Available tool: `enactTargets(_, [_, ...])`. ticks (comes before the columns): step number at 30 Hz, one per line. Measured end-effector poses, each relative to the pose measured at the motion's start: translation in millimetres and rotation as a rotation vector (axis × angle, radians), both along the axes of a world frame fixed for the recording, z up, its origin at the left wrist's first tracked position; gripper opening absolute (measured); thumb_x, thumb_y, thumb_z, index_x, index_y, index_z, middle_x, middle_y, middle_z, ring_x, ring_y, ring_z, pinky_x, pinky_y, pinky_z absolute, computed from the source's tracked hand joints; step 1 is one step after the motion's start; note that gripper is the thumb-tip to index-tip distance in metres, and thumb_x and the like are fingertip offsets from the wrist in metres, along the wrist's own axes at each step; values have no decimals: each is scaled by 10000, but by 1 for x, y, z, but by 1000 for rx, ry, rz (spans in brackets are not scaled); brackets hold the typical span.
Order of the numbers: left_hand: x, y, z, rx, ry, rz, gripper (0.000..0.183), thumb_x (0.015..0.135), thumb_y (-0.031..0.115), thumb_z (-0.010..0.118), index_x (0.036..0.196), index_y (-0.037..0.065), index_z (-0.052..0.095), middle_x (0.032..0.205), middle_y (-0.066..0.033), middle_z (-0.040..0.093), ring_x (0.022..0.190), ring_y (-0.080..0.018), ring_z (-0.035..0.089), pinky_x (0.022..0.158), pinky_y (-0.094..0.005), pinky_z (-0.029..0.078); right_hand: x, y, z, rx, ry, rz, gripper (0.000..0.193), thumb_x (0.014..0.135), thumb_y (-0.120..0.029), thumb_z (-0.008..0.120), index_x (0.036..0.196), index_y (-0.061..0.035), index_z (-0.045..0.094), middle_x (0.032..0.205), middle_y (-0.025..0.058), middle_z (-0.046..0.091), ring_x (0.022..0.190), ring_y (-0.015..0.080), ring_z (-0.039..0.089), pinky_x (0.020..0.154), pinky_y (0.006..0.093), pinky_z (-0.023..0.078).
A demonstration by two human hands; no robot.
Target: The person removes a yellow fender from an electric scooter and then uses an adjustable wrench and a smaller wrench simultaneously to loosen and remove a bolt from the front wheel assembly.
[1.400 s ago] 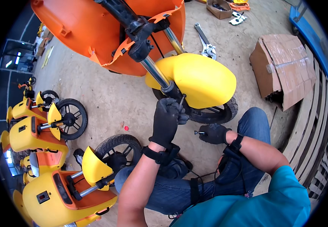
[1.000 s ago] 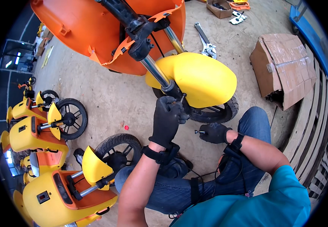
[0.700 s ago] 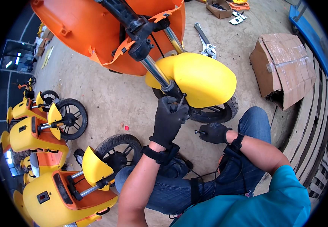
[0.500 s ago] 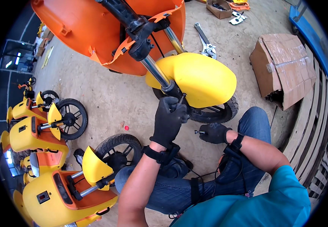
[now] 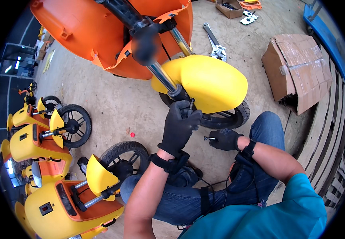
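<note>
In front of me stands a front wheel [image 5: 241, 115] under a yellow mudguard [image 5: 214, 81], with a chrome and black fork leg [image 5: 164, 77] running down beside it. My left hand [image 5: 180, 125], in a black glove, is closed at the fork's lower end. Its fingers pinch a small dark bolt [image 5: 191, 104] that stands up against the mudguard's side; their grip partly hides it. My right hand [image 5: 226, 139], also gloved, is closed near my right knee. From its fingers sticks a short bolt [image 5: 209, 138] with a silvery tip, apart from the wheel.
Orange bodywork [image 5: 85, 36] rises at the upper left. An adjustable wrench [image 5: 215, 43] lies on the floor beyond the mudguard. A cardboard box [image 5: 298, 71] sits by wooden pallets [image 5: 327, 131] at right. Several yellow scooters [image 5: 49, 207] line the left side. A red cap [image 5: 132, 134] is on the floor.
My left hand's fingers have shifted slightly on the bolt, baring more of it. The right hand stays almost still with its bolt. The view has moved a little.
</note>
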State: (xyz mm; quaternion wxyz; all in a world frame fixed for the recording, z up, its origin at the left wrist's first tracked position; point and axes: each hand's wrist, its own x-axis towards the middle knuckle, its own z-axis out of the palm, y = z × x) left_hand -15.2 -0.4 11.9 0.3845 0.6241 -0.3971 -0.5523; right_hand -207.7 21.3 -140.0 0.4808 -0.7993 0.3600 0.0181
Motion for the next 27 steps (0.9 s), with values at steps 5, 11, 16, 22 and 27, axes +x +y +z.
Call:
enactTargets(5, [5, -1, -5, -16, -90, -29, 337, 855, 115, 622, 1137, -21, 497, 851, -83, 601, 713, -128, 625, 614, -249, 525, -1, 0, 2, 6, -3, -16, 284, 853, -294, 573, 987, -54, 646, 924, 187, 654, 890, 375, 617, 762, 461, 487])
enactTargets(11, [8, 1, -13, 10, 131, 63, 308, 880, 112, 591, 1141, -17, 492, 907, -104, 625, 739, -141, 635, 674, -265, 536, 1, -1, 5, 6, -14, -9, 284, 851, -301, 573, 981, -58, 644, 919, 180, 656, 891, 367, 617, 760, 455, 485])
enactTargets(16, [4, 1, -7, -32, 2, 9, 329, 860, 116, 623, 1129, -19, 490, 861, -82, 599, 714, -124, 611, 646, -256, 519, 1, 0, 0, -8, -6, 3, 285, 849, -304, 575, 987, -65, 646, 919, 179, 656, 889, 361, 619, 757, 448, 488])
enactTargets(22, [-1, 3, -8, -113, -133, -29, 349, 818, 74, 628, 1121, -25, 487, 795, -73, 580, 689, -124, 595, 613, -251, 495, 0, 2, -6, -22, -17, -15, 282, 845, -305, 582, 980, -67, 649, 913, 180, 656, 880, 359, 622, 753, 443, 491])
enactTargets(27, [4, 3, -16, -138, -210, -27, 338, 830, 40, 565, 1151, -32, 486, 810, -93, 608, 693, -129, 606, 620, -247, 491, 1, 1, 0, -21, -16, -14, 275, 847, -295, 583, 975, -61, 650, 911, 183, 656, 879, 358, 622, 754, 441, 492])
